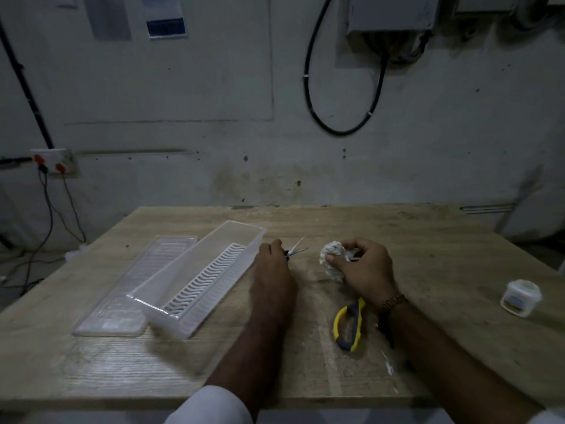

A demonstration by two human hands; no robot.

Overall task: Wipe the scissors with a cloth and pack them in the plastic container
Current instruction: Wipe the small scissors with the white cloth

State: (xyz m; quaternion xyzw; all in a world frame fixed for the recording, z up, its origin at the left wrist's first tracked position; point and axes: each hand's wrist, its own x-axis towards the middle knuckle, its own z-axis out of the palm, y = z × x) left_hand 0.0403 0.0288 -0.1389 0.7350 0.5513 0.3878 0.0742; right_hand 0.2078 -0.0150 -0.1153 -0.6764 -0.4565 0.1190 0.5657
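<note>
Holding small scissors [295,250] blades-open in the left hand [272,264], crumpled cloth [331,258] pinched in the right hand [365,269], looks mid-wipe, container [171,313] presumably next.

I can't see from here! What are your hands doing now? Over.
Left hand holding small scissors, blades open. Right hand gripping cloth. Container open, empty; lid beside it. Yellow scissors waiting on table. Nothing in the way.
</note>
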